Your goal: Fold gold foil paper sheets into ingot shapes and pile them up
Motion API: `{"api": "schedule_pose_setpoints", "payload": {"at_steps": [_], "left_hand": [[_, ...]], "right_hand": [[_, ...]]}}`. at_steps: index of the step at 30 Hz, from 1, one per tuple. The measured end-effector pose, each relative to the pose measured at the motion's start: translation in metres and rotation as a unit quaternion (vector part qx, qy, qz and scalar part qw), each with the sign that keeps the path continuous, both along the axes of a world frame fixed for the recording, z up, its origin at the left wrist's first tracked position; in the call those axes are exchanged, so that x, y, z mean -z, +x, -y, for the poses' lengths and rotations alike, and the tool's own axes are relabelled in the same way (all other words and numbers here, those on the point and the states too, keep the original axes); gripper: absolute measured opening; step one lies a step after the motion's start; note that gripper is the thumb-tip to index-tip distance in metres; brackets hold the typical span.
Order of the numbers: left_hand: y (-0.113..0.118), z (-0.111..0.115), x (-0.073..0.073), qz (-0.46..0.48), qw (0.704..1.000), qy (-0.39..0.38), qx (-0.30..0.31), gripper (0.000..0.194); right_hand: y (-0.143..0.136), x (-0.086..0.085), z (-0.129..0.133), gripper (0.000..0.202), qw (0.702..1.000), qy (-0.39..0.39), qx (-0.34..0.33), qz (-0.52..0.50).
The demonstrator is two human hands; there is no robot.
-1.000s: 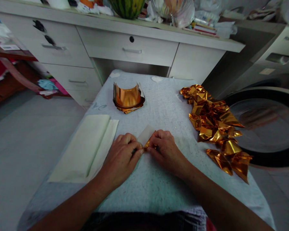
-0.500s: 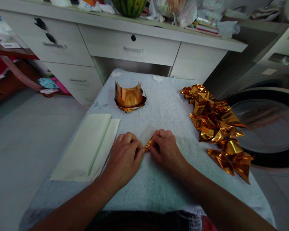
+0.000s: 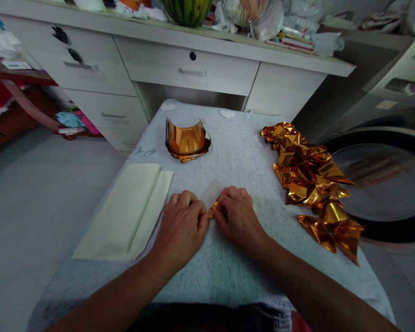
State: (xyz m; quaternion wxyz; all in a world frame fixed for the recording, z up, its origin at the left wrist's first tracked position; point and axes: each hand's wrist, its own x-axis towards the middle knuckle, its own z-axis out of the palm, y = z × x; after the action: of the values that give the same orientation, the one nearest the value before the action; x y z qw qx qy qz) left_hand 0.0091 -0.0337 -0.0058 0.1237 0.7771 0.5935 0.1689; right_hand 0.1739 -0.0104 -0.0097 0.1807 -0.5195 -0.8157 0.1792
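Between my hands, on the cloth-covered table [image 3: 224,276], lies a small piece of gold foil paper [image 3: 212,210] with a pale translucent sheet [image 3: 211,191] behind it. My left hand [image 3: 185,221] is closed, its fingertips pinching the near left end of the piece. My right hand [image 3: 237,214] is also closed, pinching the foil's right side. The fingers hide much of the piece. Left of my left hand is a stack of pale yellowish paper sheets [image 3: 124,207]. Farther back stands a curved stack of gold foil sheets [image 3: 187,138].
Along the table's right side lies a heap of folded gold foil pieces [image 3: 307,170]. A washing machine [image 3: 394,92] with its round door [image 3: 376,180] open is beside it. Behind are white drawers [image 3: 190,64], with a watermelon [image 3: 186,9] on the counter.
My left thumb and fingers have curled in more tightly at the foil's end. My right hand stays nearly in place. The other things have not moved.
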Motion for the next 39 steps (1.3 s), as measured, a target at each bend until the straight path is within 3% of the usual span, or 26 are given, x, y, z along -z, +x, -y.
{"api": "schedule_pose_setpoints", "payload": {"at_steps": [8, 15, 24, 39], "left_hand": [[-0.0009, 0.0005, -0.0026, 0.038, 0.999, -0.015, -0.007, 0.006], [-0.0061, -0.0007, -0.0017, 0.098, 0.994, -0.039, 0.015, 0.027], [-0.0047, -0.0007, -0.0005, 0.083, 0.996, -0.043, 0.011, 0.031], [-0.0078, -0.0033, 0.0043, 0.078, 0.996, -0.045, 0.024, 0.029]], "right_hand": [[-0.0009, -0.0018, 0.0003, 0.008, 1.0, -0.001, 0.006, 0.008], [-0.0005, -0.0008, 0.0, 0.003, 1.0, -0.007, 0.021, -0.001], [-0.0013, -0.004, -0.0003, 0.003, 1.0, -0.01, 0.024, -0.003], [0.0008, -0.0013, -0.0002, 0.031, 1.0, 0.001, 0.004, -0.016]]}}
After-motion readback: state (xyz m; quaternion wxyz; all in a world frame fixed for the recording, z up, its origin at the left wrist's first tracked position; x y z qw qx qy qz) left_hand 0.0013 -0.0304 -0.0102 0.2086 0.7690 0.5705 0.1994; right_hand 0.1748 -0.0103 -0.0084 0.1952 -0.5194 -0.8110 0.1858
